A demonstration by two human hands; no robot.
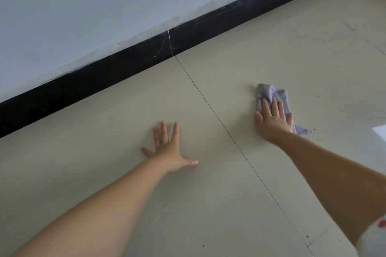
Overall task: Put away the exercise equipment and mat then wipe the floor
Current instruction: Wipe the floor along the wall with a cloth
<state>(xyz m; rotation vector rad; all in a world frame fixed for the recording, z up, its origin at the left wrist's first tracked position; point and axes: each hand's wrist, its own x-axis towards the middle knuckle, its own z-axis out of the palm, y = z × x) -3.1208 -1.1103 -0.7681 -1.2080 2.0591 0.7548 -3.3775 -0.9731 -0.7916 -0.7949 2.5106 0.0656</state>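
Floor: large pale beige glossy tiles (129,110), flecked with small dark specks.
Joints: one thin dark grout line (229,133) runs from the skirting toward the near right.
Skirting: black band (104,77) along the wall's foot, with a whitish vertical seam.
Wall: pale blue-grey painted plaster (83,6), its lower edge rough.
Light: bright reflected patch (381,131) at the right edge.

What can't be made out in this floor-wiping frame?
- Head view: the part of the cloth under the right hand, hidden by that hand.
- Head view: whether the mat and equipment are put away; none in frame.
- Head view: small dark specks on the floor, too small to identify.
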